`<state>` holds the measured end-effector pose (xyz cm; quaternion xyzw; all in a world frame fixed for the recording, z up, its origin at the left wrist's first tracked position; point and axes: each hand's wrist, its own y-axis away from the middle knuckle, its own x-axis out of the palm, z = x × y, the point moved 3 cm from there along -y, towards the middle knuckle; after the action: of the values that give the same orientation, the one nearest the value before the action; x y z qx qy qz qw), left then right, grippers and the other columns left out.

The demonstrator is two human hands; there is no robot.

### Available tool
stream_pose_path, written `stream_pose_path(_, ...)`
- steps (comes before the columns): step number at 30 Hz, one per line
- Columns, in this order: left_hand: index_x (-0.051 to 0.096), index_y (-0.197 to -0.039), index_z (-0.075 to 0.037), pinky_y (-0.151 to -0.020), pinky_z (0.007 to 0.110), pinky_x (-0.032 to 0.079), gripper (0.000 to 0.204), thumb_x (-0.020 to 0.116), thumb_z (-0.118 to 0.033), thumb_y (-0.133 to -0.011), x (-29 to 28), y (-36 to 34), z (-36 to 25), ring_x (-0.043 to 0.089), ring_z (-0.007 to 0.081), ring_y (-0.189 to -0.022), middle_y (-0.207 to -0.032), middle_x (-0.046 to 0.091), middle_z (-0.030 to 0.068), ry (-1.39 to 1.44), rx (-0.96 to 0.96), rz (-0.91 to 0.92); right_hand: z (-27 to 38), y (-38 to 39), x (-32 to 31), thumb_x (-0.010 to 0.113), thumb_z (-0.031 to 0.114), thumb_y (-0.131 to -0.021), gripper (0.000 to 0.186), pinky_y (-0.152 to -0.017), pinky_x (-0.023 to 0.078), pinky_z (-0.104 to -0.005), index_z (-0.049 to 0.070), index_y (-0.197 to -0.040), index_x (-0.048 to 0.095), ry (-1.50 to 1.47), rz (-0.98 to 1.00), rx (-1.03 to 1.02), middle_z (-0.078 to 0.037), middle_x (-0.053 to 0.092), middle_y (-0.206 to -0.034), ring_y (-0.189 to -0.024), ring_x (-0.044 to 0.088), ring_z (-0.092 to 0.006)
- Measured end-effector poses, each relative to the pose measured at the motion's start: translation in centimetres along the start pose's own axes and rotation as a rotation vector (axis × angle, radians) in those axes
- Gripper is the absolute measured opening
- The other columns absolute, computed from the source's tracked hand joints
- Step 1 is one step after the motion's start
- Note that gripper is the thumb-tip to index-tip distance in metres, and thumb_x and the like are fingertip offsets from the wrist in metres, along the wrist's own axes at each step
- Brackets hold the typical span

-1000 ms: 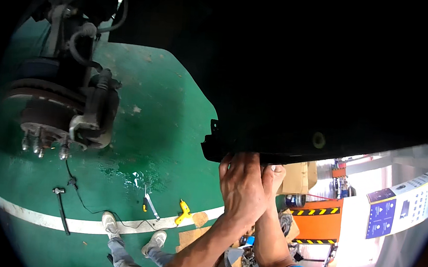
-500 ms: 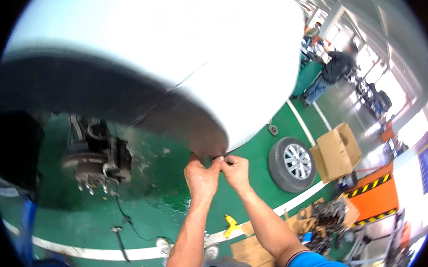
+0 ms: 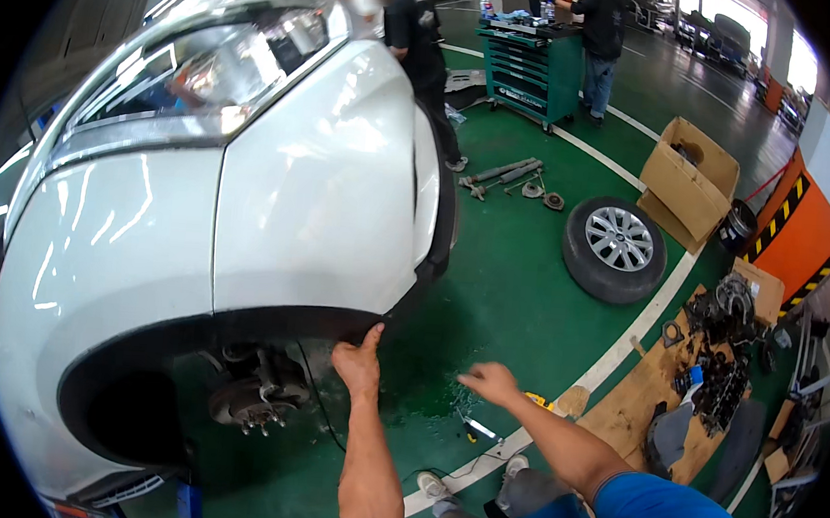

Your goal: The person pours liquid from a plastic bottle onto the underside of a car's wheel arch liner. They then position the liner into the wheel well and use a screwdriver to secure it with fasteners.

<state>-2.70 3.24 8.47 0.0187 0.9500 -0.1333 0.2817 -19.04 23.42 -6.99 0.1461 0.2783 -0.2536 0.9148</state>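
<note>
A bare brake hub (image 3: 243,403) sits inside the black-trimmed wheel arch (image 3: 238,319) of the raised white car, the left hand (image 3: 360,361) curled with its thumb touching the arch's rear edge, the right hand (image 3: 489,382) loosely open, empty, over the green floor (image 3: 519,286) near a loose grey-rimmed wheel (image 3: 616,248).

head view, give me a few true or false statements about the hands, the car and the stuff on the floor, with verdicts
1. The left hand touches the rim of the white car's wheel arch. True.
2. The right hand grips a wrench. False: it is empty, fingers spread, in the air above the green floor.
3. A wheel is mounted inside the arch. False: the bare brake hub shows there, and a removed wheel lies on the floor.
4. An open cardboard box stands beyond the removed wheel. True.
5. The tool cart in the background is red. False: it is green.
</note>
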Motion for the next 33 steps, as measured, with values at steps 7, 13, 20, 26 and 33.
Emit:
stream_pose_path(7, 0.039, -0.047, 0.008, -0.047, 0.046, 0.035, 0.070, 0.090, -0.036, -0.066, -1.3, -0.1, 0.1, 0.034, 0.0171, -0.046, -0.044, 0.040, 0.0107, 0.102, 0.127, -0.088, -28.2, 27.6, -2.5, 0.064, 0.043, -0.079, 0.042, -0.083, 0.052, -0.0459, 0.007, -0.099, 0.073, 0.340, 0.254, 0.745, -0.018, 0.069, -0.106, -0.099, 0.066, -0.0346)
stream_pose_path(13, 0.032, -0.051, -0.002, -0.047, 0.039, 0.033, 0.066, 0.090, -0.026, -0.068, -0.4, 0.4, -0.9, 0.033, 0.0139, -0.053, -0.055, 0.039, 0.0008, 0.146, 0.129, -0.028, -32.1, 45.1, -5.7, 0.073, 0.033, -0.077, 0.031, -0.061, 0.055, -0.0344, 0.002, -0.073, 0.073, -0.062, -0.039, 1.281, -0.010, 0.069, -0.067, -0.062, 0.068, -0.0218)
stream_pose_path(20, 0.058, -0.063, 0.015, -0.058, 0.041, 0.047, 0.049, 0.090, -0.022, -0.066, 0.0, 1.4, -3.4, 0.054, 0.0212, -0.055, -0.063, 0.063, 0.0168, 0.196, 0.175, 0.002, -28.1, 39.4, -2.0, 0.071, 0.029, -0.080, 0.033, -0.058, 0.055, -0.0334, -0.003, -0.074, 0.072, -0.290, -0.228, 1.107, -0.013, 0.069, -0.066, -0.059, 0.067, -0.0214)
stream_pose_path(26, 0.057, -0.061, 0.015, -0.057, 0.043, 0.047, 0.049, 0.090, -0.022, -0.065, -1.0, 0.7, -2.4, 0.055, 0.0227, -0.054, -0.060, 0.062, 0.0197, 0.120, 0.211, -0.006, -21.5, 28.5, -0.2, 0.071, 0.032, -0.083, 0.037, -0.063, 0.055, -0.0322, -0.002, -0.097, 0.071, -0.506, -0.231, 0.810, -0.012, 0.072, -0.080, -0.067, 0.069, -0.0187)
stream_pose_path(33, 0.051, -0.052, 0.013, -0.054, 0.050, 0.042, 0.061, 0.091, -0.032, -0.062, -0.9, 1.0, -2.2, 0.051, 0.0340, -0.046, -0.051, 0.055, 0.0226, 0.121, 0.234, -0.059, -22.5, 29.3, 0.3, 0.070, 0.028, -0.085, 0.028, -0.063, 0.055, -0.0324, 0.000, -0.087, 0.073, -0.256, -0.154, 0.844, -0.011, 0.071, -0.075, -0.067, 0.067, -0.0178)
